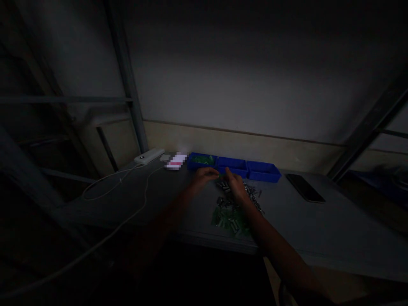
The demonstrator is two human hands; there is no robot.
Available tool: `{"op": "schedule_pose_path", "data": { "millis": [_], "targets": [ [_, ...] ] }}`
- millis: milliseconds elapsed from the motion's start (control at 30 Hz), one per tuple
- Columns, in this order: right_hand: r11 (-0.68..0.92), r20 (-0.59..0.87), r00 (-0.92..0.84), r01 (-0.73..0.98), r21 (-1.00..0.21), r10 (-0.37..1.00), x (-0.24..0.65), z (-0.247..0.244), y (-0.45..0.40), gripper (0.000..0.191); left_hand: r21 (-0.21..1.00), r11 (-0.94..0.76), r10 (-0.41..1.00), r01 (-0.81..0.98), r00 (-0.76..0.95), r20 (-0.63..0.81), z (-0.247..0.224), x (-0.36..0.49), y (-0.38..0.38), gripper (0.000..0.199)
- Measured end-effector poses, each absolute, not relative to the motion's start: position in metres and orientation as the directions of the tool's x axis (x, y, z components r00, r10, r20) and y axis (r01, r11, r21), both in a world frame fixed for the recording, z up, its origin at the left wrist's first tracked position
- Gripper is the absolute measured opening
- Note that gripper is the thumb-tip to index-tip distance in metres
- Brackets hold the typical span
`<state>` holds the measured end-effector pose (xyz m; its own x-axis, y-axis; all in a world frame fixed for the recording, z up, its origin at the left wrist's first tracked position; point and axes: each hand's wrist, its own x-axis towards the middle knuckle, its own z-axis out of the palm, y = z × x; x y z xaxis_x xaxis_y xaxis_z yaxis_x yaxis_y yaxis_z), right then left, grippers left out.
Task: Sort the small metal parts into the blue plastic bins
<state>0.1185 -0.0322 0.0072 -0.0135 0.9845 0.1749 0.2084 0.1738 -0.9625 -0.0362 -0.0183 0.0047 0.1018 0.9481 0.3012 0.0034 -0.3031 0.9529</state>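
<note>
My left hand [204,174] is in front of the left blue bin, its fingers pressed together in a pinch at a tiny green bit too dim to name. Just right of it, my right hand [236,184] is closed with the thumb raised; whatever it holds is hidden. Beneath and around my right hand spreads a pile of small shiny metal pieces [254,196]. Nearer the table's front edge, small green clear packets [227,217] lie with metal pieces in or on them. More green packets fill the left blue bin [202,167].
A middle blue bin [242,172] and a right blue bin [264,171] continue the row. To the right lies a dark phone [305,188]. At the left are a white power strip [149,156], a lit, blurred-out object [176,162] and white cables [145,199]. Metal posts [127,80] frame the grey table [306,225].
</note>
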Motion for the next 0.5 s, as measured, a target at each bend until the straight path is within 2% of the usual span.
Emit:
{"op": "schedule_pose_path", "data": {
  "millis": [67, 200, 333, 500],
  "targets": [
    [0.170, 0.169, -0.018, 0.168, -0.971, 0.985, 0.120, 0.004, -0.028, 0.046, 0.926, -0.367, 0.922, 0.085, 0.168, 0.350, 0.007, -0.036, -0.020, 0.016],
    [0.317, 0.330, 0.058, 0.172, -0.933, 0.942, 0.124, 0.000, -0.022, 0.035, 0.896, -0.424, 0.902, 0.132, 0.152, 0.405, 0.012, -0.037, -0.020, 0.017],
    [0.466, 0.524, 0.069, 0.371, -0.804, 0.849, 0.126, 0.002, -0.025, 0.027, 0.971, -0.230, 0.973, 0.065, -0.014, 0.231, 0.009, -0.039, -0.016, 0.034],
    [0.565, 0.609, -0.073, 0.471, -0.677, 0.790, 0.122, -0.001, -0.030, 0.019, 0.999, -0.031, 0.999, -0.025, 0.027, 0.031, 0.003, -0.041, -0.008, 0.058]
  ]
}}
